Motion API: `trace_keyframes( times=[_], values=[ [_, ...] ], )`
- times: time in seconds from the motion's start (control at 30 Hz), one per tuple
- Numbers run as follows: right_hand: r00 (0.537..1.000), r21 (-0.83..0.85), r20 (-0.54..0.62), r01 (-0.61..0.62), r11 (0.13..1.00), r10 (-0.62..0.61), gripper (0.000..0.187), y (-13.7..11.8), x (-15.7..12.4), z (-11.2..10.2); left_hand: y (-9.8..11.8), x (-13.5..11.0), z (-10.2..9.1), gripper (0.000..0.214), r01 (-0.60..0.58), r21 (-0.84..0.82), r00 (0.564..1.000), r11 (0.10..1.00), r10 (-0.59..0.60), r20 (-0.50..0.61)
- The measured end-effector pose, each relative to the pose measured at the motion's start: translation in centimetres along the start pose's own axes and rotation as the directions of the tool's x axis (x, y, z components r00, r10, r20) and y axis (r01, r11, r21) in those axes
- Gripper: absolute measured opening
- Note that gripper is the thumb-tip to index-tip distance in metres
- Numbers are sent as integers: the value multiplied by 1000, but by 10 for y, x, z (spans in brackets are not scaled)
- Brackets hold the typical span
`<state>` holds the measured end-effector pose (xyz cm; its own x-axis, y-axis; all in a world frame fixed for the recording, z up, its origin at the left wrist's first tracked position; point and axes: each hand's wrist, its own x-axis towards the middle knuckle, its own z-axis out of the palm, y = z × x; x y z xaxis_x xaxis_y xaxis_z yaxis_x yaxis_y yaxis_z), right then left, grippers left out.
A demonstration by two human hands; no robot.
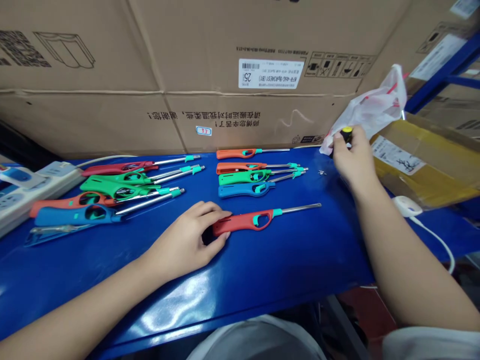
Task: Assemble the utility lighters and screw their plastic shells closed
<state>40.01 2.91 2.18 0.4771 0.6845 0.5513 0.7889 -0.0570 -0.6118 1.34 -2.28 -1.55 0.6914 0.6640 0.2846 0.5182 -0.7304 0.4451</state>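
My left hand (191, 235) is closed around the butt end of a red gas lighter (243, 221), which lies on the blue tabletop with its metal tube pointing right. At the back right, my right hand (354, 155) grips a screwdriver (347, 131) by its black handle with a yellow end; its shaft is hidden. Just left of that hand lie several small screws (322, 172). Beyond the red lighter, a blue lighter (245, 189), a green lighter (243, 177) and two orange lighters, one at the very back (236, 154), lie roughly parallel.
More lighters lie in a group at left, including a green one (120, 187) and a blue one (78, 215), near a white power strip (41, 190). A plastic bag (375, 110) and a taped carton (431, 160) stand at right. A large cardboard box (210, 60) walls off the back.
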Motion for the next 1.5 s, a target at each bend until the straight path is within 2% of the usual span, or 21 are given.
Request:
trace_keyframes(
  times=[0.07, 0.17, 0.43, 0.5, 0.63, 0.67, 0.7, 0.73, 0.8, 0.9, 0.97, 1.07, 1.13, 1.23, 1.33, 1.5],
  values=[
    [1000, 24, 27, 16, 1000, -16, 8, 0, -1, 1, 0, 0, 1, 32, 2, -10, 1000, 1000, -2, -8],
    [998, 145, 54, 26, 989, -34, 13, 1, 0, 0, -1, 0, 1, 32, 2, -30, 1000, 1000, -2, -15],
    [997, 419, -30, 79, 905, -73, 22, -5, 0, -7, -1, 0, 4, 31, 3, -98, 1000, 995, -4, -8],
    [997, 496, -32, 77, 865, -70, 23, -9, -2, -10, -2, -1, 5, 32, -9, -119, 1000, 993, 10, 0],
    [998, 621, 40, 16, 784, -52, 20, -26, -14, -15, -2, -1, 9, 36, -40, -158, 999, 987, 44, 21],
    [998, 700, 66, -47, 712, 1, 20, -33, -19, -15, -1, -1, 9, 37, -44, -166, 998, 985, 50, 28],
    [989, 761, 145, -129, 636, 28, 19, -41, -25, -15, 1, -1, 10, 37, -50, -174, 998, 983, 57, 36],
    [988, 781, 151, -141, 609, 36, 20, -51, -32, -15, 2, -2, 10, 37, -55, -182, 997, 982, 64, 43],
    [965, 781, 263, -226, 582, 21, 18, -72, -46, -14, 7, -2, 10, 40, -61, -189, 997, 980, 70, 45],
    [873, 754, 487, -411, 512, -16, 19, -107, -68, -15, 15, -3, 7, 48, 0, -214, 999, 977, -11, -50],
    [825, 732, 559, -447, 515, -79, 18, -126, -82, -16, 20, -4, 3, 43, 60, -305, 984, 951, -107, -139],
    [771, 716, 626, -508, 479, -118, 19, -142, -96, -15, 25, -5, -2, 35, 70, -439, 958, 896, -183, -222],
    [764, 713, 635, -522, 468, -114, 18, -142, -101, -12, 27, -5, -3, 31, 62, -512, 954, 857, -202, -222],
    [781, 712, 616, -497, 496, -100, 18, -135, -105, -4, 29, -6, -3, 29, 57, -583, 957, 810, -211, -200],
    [776, 700, 623, -495, 514, -100, 18, -125, -106, 2, 30, -6, -3, 22, 73, -616, 946, 785, -249, -205],
    [740, 683, 672, -597, 421, -40, 20, -121, -106, 6, 29, -3, -5, 9, 109, -629, 939, 769, -288, -189]
  ],
)
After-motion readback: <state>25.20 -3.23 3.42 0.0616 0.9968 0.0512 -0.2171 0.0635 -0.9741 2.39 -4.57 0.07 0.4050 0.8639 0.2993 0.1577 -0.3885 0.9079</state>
